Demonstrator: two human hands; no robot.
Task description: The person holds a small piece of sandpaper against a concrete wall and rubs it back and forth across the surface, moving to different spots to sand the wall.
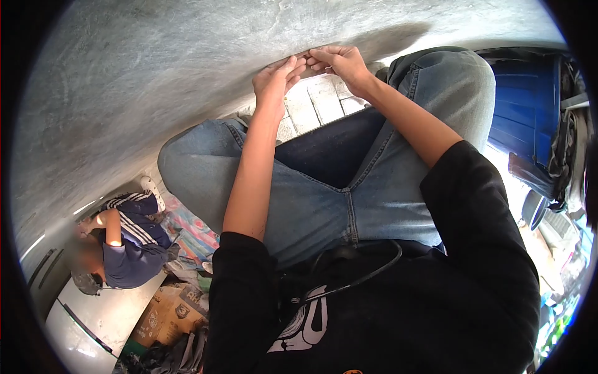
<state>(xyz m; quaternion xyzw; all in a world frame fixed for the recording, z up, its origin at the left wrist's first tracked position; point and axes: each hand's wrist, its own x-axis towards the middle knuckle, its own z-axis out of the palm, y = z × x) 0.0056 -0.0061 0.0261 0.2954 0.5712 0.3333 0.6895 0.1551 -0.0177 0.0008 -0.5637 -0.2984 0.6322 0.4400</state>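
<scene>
My left hand [277, 78] and my right hand [342, 65] meet at the lower edge of a large grey surface [187, 56], which looks like a mottled wall. The fingertips of both hands almost touch. My right hand is closed in a pinch, its thumb against the fingers. On the left, the thumb and fingers are bent together towards that pinch. Whatever sits between the fingertips is too small or hidden to make out. Both hands are above my spread knees in blue jeans [299, 206].
Pale floor tiles [317, 103] show between my knees, by a dark seat [336, 146]. A blue plastic container [526, 109] stands at the right. At lower left another person [134, 249] sits near a cardboard box [174, 311] and a white panel [106, 311].
</scene>
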